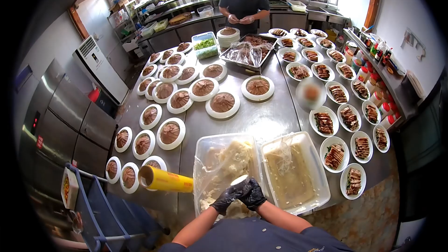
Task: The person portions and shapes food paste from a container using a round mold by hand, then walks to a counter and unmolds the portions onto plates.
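My left hand (226,199) and my right hand (253,195), both in black gloves, meet over the front edge of a clear plastic tub (199,158) that holds a pale, crumbly food (224,162). Between them they hold a small round white piece (240,179), too small to name surely. Fingers of both hands are wrapped round it. Right beside the tub is a second clear tub (319,177) with cloudy liquid and a plastic bag in it. A yellow roll (170,179) lies to the left of the first tub.
Plates of sliced meat (170,132) cover the left; bowls of sliced meat (334,156) fill the right. A black tray (252,67) and green vegetables (204,44) stand farther back. A person (243,2) works across the table. A blue cart (112,210) is at lower left.
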The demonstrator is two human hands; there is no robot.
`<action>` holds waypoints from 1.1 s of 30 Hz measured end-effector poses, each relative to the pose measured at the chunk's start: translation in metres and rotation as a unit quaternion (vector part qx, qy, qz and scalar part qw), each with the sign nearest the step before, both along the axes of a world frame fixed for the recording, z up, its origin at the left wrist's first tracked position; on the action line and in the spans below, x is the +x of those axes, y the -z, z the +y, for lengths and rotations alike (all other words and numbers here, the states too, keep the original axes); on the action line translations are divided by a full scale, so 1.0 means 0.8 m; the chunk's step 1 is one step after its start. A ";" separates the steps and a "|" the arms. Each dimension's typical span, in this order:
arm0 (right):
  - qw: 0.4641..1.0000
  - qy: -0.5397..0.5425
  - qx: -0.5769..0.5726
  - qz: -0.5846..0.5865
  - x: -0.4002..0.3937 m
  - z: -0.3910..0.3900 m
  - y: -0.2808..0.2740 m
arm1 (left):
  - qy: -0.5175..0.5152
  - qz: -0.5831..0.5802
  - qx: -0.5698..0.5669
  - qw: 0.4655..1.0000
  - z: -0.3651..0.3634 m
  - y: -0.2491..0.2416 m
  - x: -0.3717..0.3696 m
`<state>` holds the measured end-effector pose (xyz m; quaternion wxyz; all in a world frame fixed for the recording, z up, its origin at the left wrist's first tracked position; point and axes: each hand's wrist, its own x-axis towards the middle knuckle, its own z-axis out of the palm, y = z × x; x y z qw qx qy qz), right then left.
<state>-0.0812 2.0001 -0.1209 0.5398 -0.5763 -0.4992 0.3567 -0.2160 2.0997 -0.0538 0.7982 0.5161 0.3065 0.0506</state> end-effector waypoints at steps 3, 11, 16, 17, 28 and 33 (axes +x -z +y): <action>0.956 -0.023 -0.017 0.291 -0.013 0.007 0.021 | -0.117 -0.035 -0.098 0.988 -0.002 0.015 0.007; 0.923 -0.125 -0.112 0.347 0.041 -0.020 -0.034 | -0.059 -0.046 -0.043 0.996 0.063 0.011 -0.028; 0.781 -0.100 -0.262 0.559 0.043 0.007 -0.097 | 0.175 0.072 0.554 0.811 0.043 -0.099 0.011; 0.786 -0.099 -0.223 0.568 0.029 0.012 -0.084 | 0.162 0.007 0.514 0.842 0.045 -0.075 0.015; 0.833 0.048 -0.099 0.542 -0.016 0.019 -0.114 | -0.162 0.028 0.046 0.985 0.014 -0.021 0.025; 0.794 0.046 -0.059 0.603 -0.023 0.009 -0.098 | -0.234 0.022 0.124 0.964 0.007 0.002 0.024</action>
